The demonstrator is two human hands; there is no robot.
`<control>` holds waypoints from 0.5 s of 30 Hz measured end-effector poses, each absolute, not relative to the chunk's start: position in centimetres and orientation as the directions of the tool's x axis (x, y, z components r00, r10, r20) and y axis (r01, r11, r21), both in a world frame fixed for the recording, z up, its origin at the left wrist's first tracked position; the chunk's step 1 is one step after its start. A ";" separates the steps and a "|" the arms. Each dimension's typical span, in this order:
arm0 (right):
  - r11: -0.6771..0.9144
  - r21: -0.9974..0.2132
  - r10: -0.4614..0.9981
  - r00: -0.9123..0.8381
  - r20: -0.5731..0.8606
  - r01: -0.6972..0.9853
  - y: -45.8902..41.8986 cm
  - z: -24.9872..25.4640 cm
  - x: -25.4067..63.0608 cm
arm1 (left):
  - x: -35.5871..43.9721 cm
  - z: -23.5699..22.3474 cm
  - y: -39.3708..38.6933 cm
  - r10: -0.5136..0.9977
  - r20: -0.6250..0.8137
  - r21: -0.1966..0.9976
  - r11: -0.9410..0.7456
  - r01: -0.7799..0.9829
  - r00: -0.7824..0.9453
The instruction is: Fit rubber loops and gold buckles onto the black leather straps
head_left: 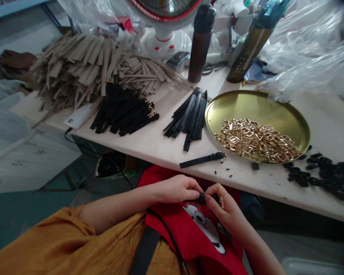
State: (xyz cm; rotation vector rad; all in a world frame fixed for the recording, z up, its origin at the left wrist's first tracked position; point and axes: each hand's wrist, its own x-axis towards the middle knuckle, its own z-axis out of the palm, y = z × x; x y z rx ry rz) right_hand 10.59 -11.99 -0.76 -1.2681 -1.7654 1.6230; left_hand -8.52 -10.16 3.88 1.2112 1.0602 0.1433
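Two hands (173, 190) (227, 209) clamp a black strap (201, 199) beside a white table (151, 139) bearing a fan (164, 41).

On the bench (151, 143), buckles (255, 141) are heaped in a tray (246, 103). Strips (192, 114) are laid to its left; a strap (200, 159) is placed before them, near the front edge. A fan (172, 46) is set behind.

We see a red-trimmed electric fan (169, 42) at the table's (329, 126) back, a smartphone (177, 58) near its base, two bottles (200, 51) to the right, and crumpled clear plastic (312, 63) beyond.
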 end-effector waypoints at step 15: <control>-0.129 -0.945 0.981 -0.103 -0.167 0.301 -12.0 -1.4 8.2 | -8.4 3.1 -8.7 0.668 -0.503 0.785 0.086 0.614 0.549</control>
